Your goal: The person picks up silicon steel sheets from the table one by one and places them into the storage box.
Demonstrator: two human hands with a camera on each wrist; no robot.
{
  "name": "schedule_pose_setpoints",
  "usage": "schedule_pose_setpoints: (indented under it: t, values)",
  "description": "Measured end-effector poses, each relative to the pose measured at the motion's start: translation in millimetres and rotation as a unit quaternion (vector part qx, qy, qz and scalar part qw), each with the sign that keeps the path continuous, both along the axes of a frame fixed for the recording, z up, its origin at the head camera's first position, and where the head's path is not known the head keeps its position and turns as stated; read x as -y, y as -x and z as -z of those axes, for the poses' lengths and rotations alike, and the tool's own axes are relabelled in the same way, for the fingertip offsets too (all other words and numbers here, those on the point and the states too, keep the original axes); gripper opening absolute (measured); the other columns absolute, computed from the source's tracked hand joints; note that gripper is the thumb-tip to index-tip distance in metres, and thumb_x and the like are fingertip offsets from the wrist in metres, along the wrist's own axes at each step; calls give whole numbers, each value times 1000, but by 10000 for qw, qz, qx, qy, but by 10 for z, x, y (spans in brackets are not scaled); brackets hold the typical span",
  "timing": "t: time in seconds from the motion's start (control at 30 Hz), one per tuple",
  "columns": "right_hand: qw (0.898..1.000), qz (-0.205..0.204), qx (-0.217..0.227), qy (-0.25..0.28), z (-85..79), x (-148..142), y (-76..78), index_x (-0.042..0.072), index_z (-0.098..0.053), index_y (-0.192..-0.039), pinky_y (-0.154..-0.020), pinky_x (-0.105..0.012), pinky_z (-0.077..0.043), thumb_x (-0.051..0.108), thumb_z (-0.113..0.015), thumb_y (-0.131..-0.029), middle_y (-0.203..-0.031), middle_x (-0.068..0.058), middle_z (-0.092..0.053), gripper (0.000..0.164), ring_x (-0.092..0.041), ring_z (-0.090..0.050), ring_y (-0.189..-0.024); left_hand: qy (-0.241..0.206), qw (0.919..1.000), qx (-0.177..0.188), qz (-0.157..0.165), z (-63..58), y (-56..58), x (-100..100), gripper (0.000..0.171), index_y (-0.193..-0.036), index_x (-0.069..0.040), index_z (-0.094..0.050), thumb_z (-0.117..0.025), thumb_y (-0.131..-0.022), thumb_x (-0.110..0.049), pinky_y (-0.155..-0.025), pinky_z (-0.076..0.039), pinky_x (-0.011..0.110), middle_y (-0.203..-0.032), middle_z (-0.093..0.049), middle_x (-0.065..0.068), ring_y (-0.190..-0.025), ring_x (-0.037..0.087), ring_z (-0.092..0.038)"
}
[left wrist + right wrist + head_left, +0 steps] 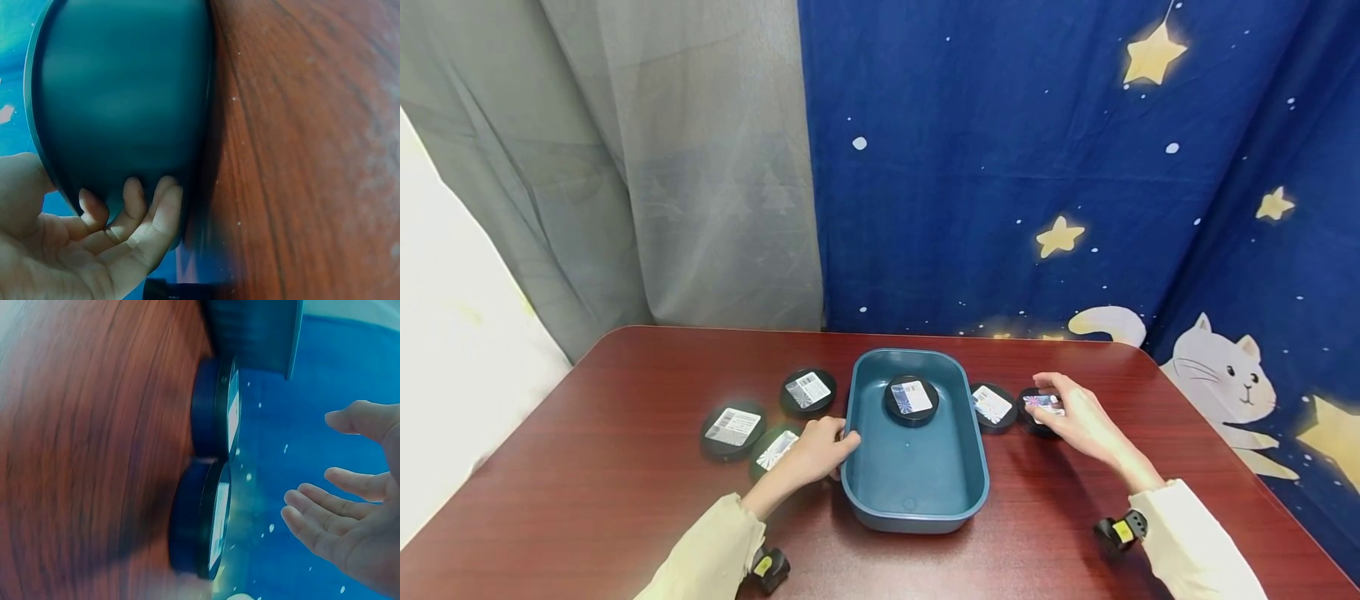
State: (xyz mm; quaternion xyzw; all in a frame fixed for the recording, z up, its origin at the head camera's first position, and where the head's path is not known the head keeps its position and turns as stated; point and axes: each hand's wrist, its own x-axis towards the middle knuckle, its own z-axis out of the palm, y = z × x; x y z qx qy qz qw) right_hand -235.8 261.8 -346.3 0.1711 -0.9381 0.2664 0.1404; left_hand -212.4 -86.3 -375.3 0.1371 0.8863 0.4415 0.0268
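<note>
Head view, blue bin (913,518): sits on the worktop (925,575) between the two hands, long axis running away from the person, with one labelled black tin (912,400) lying inside towards the far end
Outer right tin (1042,402): round, so no long axis to match; lies right of the bin, just past the inner right tin (992,407), with the right hand (1078,421) over it and clearly the nearer
Left-side tins (807,392): three, flat on the worktop, on the side of the left hand (816,454)
Left wrist view, bin wall: pinched by the left hand at its left side, thumb over the rim, bent fingers against the outside
Right wrist view, right hand: fingers and thumb spread, holding nothing, a gap between them and both right tins
Key relation: probably the drop from those spread fingers to the outer right tin, the one farther from the bin
</note>
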Motion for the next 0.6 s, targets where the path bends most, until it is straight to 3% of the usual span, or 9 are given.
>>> schedule_pose_setpoints:
  t: [0.6]
  values:
    - [9972, 484, 479, -304, 120, -229, 68, -15, -42, -119, -83, -50, -43, 23, -61, -82, -112, -32, -52, 57, -42, -55, -97, -1, 10000, 30, -19, 30, 13, -1, 22, -59, -6, -44, -44, -80, -10, -37, -47, 27, -46, -41, 0, -40, 15, -56]
